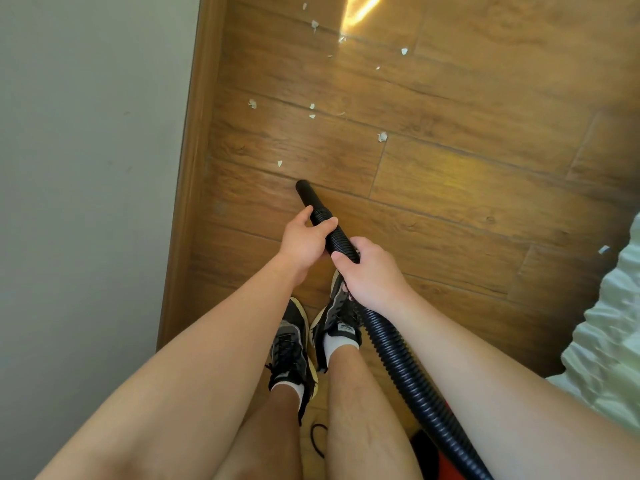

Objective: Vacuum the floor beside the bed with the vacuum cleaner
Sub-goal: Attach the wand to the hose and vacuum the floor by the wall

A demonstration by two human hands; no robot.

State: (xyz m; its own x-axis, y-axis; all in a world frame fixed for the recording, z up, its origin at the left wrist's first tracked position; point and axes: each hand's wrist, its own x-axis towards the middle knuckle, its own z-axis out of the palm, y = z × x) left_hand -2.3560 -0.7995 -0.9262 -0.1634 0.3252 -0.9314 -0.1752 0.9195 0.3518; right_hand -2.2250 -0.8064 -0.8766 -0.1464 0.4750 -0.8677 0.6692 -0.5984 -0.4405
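Observation:
A black ribbed vacuum hose point(401, 362) runs from the lower right up to a smooth black nozzle point(307, 192) that points down at the wooden floor point(467, 188). My left hand point(304, 237) grips the hose just behind the nozzle. My right hand point(370, 268) grips it a little further back. Several white paper scraps point(382, 136) lie scattered on the boards ahead of the nozzle. A bit of the red vacuum body point(450, 462) shows at the bottom, mostly hidden by my arm. The white bedding of the bed point(609, 341) is at the right edge.
A pale wall point(86, 168) with a wooden skirting board point(194, 150) closes off the left side. My two feet in dark sneakers point(291, 355) stand close to the skirting. A black cord loop point(317, 438) lies behind my feet. A bright glare patch point(360, 8) is on the far floor.

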